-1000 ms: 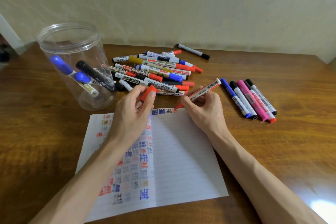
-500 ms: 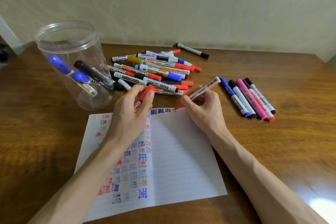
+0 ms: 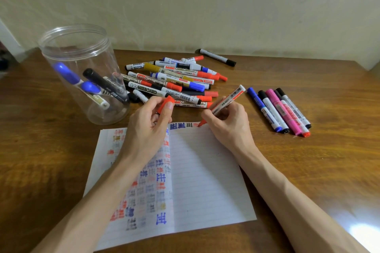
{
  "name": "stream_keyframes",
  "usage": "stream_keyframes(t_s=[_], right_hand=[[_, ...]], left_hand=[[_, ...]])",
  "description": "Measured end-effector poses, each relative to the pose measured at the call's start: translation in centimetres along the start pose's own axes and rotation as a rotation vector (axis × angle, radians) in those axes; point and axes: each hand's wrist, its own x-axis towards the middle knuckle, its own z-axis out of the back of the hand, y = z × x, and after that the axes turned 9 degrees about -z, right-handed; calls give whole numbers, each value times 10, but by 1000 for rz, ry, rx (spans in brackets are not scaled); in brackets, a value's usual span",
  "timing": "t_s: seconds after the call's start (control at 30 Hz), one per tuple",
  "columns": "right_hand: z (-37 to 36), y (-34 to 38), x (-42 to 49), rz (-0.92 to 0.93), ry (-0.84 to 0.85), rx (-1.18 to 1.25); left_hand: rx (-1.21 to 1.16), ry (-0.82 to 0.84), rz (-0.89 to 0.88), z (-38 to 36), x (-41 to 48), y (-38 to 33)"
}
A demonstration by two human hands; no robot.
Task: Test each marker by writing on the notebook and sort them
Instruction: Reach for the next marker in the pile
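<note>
Head view is showing the testing step under way: the right hand [image 3: 228, 123] is pinching a red marker [image 3: 228, 100] between thumb and fingers, and its tip is touching the top edge of the right page of the notebook [image 3: 205, 181], just beside a short row of blue, black and red test marks. The left hand [image 3: 147, 127] is resting on the notebook's left page, with thumb and fingers curling round the marker's red cap [image 3: 166, 103]. The marker is looking slim and white-bodied, with a red label and a barcode, tilting up and away to the right. Judging from this, the next move is calling for a check of how strongly the red stroke is showing, then recapping and laying the marker with its group: either the row of markers [image 3: 281, 111] lying side by side on the surface [image 3: 308, 160] to the right, or the clear jar [image 3: 82, 51] on the left, which is holding a few. A seemingly untested pile of markers [image 3: 170, 80] is waiting just beyond the notebook.
</note>
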Motion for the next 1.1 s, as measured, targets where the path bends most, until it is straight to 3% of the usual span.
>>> stream_keyframes(t_s=[0.3,0.47,0.8,1.1], right_hand=[[9,4,2,-154,-25,348],[17,12,-3,-162,108,480],[16,13,-3,-174,201,558],[12,9,-5,-69,342,544]], left_hand=[[80,86,-99,2,-1,2],[77,126,-118,2,0,2],[-5,95,-82,1,-1,1],[-31,136,-93,1,-2,-2]])
